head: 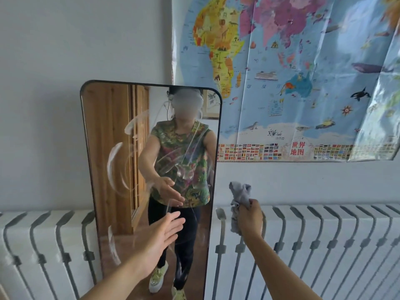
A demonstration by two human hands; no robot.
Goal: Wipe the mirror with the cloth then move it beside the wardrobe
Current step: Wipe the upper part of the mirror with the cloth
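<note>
The cloth (239, 198) is gripped bunched in the right hand (251, 215) at 3 o'clock of the mirror (121, 131), ready for wiping; the left hand (166, 231) is held open, empty, probably for steadying

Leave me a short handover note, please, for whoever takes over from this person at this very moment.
Left hand: open, fingers straight, reaching toward the lower middle of the mirror; contact with the glass cannot be told.
Right hand: grips the bunched grey cloth, held just right of the mirror, above the radiator.
Mirror: upright against the radiator and wall, left of the wall map.
Done: cloth in hand.
Left: white smears show on the glass, so wipe it, then carry the mirror beside the wardrobe, which is not directly in view.
</note>
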